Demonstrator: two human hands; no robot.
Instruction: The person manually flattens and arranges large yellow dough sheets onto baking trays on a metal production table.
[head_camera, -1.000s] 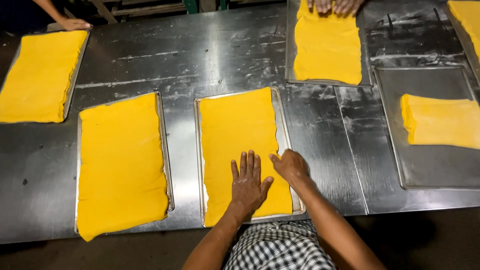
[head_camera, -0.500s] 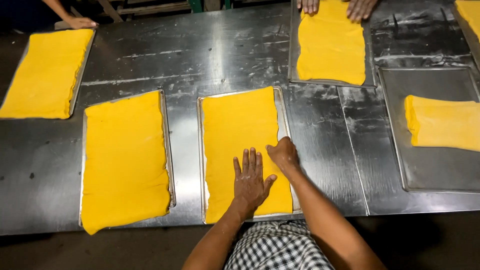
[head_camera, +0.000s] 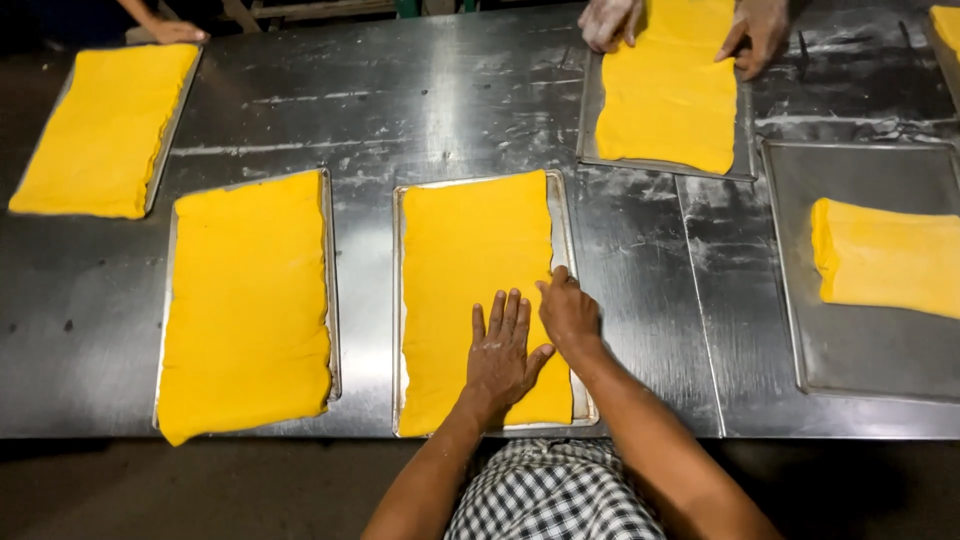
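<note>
Your left hand (head_camera: 505, 355) lies flat, fingers spread, on the yellow dough sheet (head_camera: 480, 290) in the middle steel tray (head_camera: 400, 300); your right hand (head_camera: 568, 312), fingers curled, presses its right edge. Push unevenly there and the thin sheet may tear or ride over the rim.

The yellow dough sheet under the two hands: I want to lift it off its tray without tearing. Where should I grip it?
Probably the near short edge of the dough sheet, from the person's side: it overhangs the tray beside the left hand; the right hand presses the right edge.
</note>
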